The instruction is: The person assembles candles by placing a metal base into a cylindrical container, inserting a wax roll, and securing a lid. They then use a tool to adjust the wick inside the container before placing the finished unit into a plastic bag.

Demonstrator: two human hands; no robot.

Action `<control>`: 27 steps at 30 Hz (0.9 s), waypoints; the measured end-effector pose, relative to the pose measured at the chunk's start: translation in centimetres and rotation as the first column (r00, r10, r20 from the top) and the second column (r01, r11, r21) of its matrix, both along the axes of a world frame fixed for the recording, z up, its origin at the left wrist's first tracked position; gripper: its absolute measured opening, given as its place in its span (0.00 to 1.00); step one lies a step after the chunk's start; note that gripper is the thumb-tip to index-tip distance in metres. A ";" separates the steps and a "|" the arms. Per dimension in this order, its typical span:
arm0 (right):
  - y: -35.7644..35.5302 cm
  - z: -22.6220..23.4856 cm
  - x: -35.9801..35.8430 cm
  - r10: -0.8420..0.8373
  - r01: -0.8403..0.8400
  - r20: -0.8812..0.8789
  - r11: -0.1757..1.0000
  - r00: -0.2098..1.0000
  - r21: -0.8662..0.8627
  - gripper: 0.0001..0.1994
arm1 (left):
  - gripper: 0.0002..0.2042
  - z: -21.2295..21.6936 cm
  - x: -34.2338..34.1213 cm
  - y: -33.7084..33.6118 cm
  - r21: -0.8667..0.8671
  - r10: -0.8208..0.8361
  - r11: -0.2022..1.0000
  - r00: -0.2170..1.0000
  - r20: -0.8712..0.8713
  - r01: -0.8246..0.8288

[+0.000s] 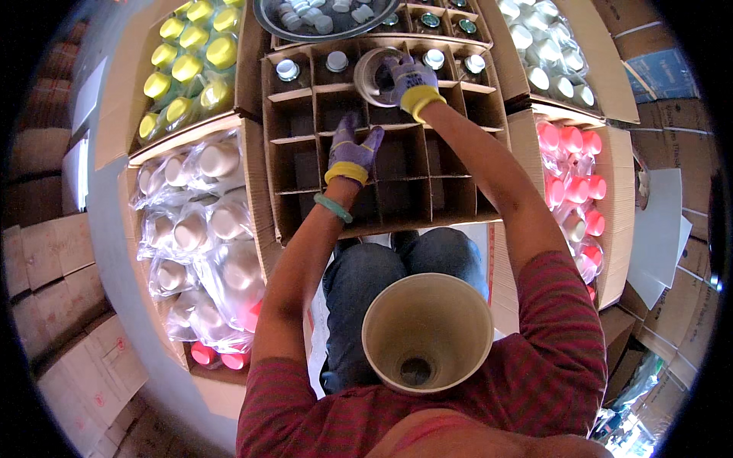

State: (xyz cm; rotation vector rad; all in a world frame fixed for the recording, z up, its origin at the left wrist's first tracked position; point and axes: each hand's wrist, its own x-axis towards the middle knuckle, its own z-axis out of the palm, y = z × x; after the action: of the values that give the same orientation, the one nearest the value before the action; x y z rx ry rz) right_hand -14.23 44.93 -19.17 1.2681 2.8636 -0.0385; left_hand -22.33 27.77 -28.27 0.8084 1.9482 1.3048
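My right hand (412, 82), in a purple glove with a yellow cuff, grips a round, pale-rimmed container (365, 79) at its right side, fingers over the rim. The container is above the back rows of a cardboard box divided into cells (294, 139). My left hand (353, 151), gloved the same way, hovers over the middle cells with fingers apart and nothing in it. Bottles with white caps (337, 62) stand in the back row on both sides of the container. What lies inside the container is too dark to tell.
A metal tray of white caps (294, 33) sits behind. Boxes hold yellow-capped bottles (187, 67), plastic-wrapped beige-topped bottles (191, 231), white-capped bottles (537, 76) and red-capped bottles (578, 188). A cream bucket (427, 305) is near my lap. Stacked cartons (57, 252) line the left.
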 end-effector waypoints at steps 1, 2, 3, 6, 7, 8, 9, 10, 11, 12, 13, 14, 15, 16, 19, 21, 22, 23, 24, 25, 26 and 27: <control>-0.9 0.6 0.3 0.086 -0.088 -0.078 0.996 0.993 -0.024 0.33 | 0.43 -0.1 -0.2 -0.1 0.231 0.073 0.966 0.978 0.195 -0.118; -1.9 1.2 0.9 0.164 -0.173 -0.156 0.984 0.974 -0.044 0.33 | 0.47 1.1 -0.2 0.0 0.285 0.136 0.935 0.956 0.259 -0.210; -3.5 2.7 1.8 0.311 -0.297 -0.261 0.950 0.914 0.092 0.32 | 0.45 3.2 -0.5 -0.2 0.359 0.044 0.923 0.964 0.263 -0.141; -7.6 3.8 3.5 0.394 -0.333 -0.383 0.918 0.836 0.217 0.33 | 0.32 8.3 -0.7 -2.5 0.276 0.025 0.956 0.968 0.251 -0.096; -8.6 4.3 4.0 0.291 -0.274 -0.398 0.957 0.870 0.100 0.33 | 0.29 9.9 -0.4 -3.4 0.276 0.016 0.956 0.954 0.300 -0.103; -9.6 5.2 4.3 0.189 -0.214 -0.404 0.977 0.895 -0.016 0.33 | 0.26 10.9 -0.3 -4.0 0.278 0.012 0.954 0.939 0.343 -0.114; -10.5 5.5 4.8 0.194 -0.231 -0.414 0.972 0.890 -0.042 0.34 | 0.22 10.2 -0.1 -4.4 0.319 0.025 0.941 0.960 0.278 -0.117; -11.3 5.8 5.4 0.198 -0.250 -0.424 0.966 0.884 -0.068 0.35 | 0.22 9.9 0.1 -5.1 0.302 0.035 0.945 0.959 0.281 -0.123; -11.7 6.0 6.0 0.194 -0.258 -0.428 0.962 0.883 -0.095 0.35 | 0.22 9.7 0.7 -5.8 0.285 0.034 0.951 0.957 0.290 -0.120; -11.7 7.2 5.8 0.177 -0.239 -0.284 0.950 0.942 -0.202 0.35 | 0.22 9.6 1.1 -6.7 0.267 0.042 0.956 0.955 0.293 -0.124; -11.6 8.9 5.5 0.171 -0.204 -0.132 0.931 0.976 -0.303 0.36 | 0.21 9.4 2.2 -7.5 0.311 0.070 0.931 0.931 0.359 -0.190; -11.5 9.9 5.4 0.169 -0.146 0.025 0.909 0.985 -0.391 0.36 | 0.19 9.9 2.5 -7.9 0.288 0.092 0.933 0.915 0.393 -0.217; -11.5 9.1 5.8 0.272 -0.276 -0.046 0.946 0.961 -0.172 0.34 | 0.18 10.5 2.7 -8.2 0.265 0.115 0.933 0.898 0.425 -0.244; -11.4 8.2 5.8 0.369 -0.378 -0.182 0.926 0.911 -0.012 0.32 | 0.16 11.3 2.7 -8.3 0.240 0.138 0.932 0.879 0.457 -0.271; -10.6 4.8 6.0 0.482 -0.447 -0.433 0.875 0.762 0.187 0.26 | 0.15 12.7 2.6 -8.1 0.268 0.128 0.933 0.918 0.375 -0.240; -10.4 4.1 5.8 0.257 -0.364 -0.511 0.923 0.820 -0.121 0.23 | 0.16 12.5 2.4 -8.0 0.279 0.134 0.930 0.927 0.349 -0.239; -10.1 4.1 5.9 0.243 -0.331 -0.371 0.924 0.896 -0.194 0.22 | 0.16 11.7 2.3 -7.9 0.291 0.132 0.927 0.931 0.341 -0.238; -10.3 5.6 5.7 0.235 -0.290 -0.221 0.919 0.947 -0.266 0.20 | 0.16 11.2 2.2 -8.0 0.296 0.137 0.924 0.933 0.334 -0.241; -10.6 6.9 5.7 0.223 -0.231 -0.061 0.917 0.973 -0.324 0.19 | 0.17 11.3 2.3 -8.0 0.301 0.157 0.919 0.934 0.320 -0.257; -10.9 7.6 5.8 0.229 -0.247 -0.097 0.930 0.969 -0.273 0.21 | 0.17 11.5 2.3 -8.0 0.305 0.177 0.913 0.935 0.306 -0.272; -11.3 8.2 6.0 0.235 -0.259 -0.131 0.940 0.963 -0.222 0.23 | 0.18 11.8 2.4 -8.0 0.309 0.195 0.907 0.936 0.294 -0.286; -11.5 8.4 6.1 0.243 -0.270 -0.165 0.948 0.956 -0.170 0.25 | 0.18 12.0 2.5 -8.0 0.297 0.194 0.908 0.926 0.325 -0.295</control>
State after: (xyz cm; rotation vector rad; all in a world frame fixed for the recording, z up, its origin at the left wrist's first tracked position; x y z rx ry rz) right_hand -8.14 33.40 -10.79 0.8848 3.0288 -0.4061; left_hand -19.81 19.73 -16.25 0.4962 1.6495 1.8402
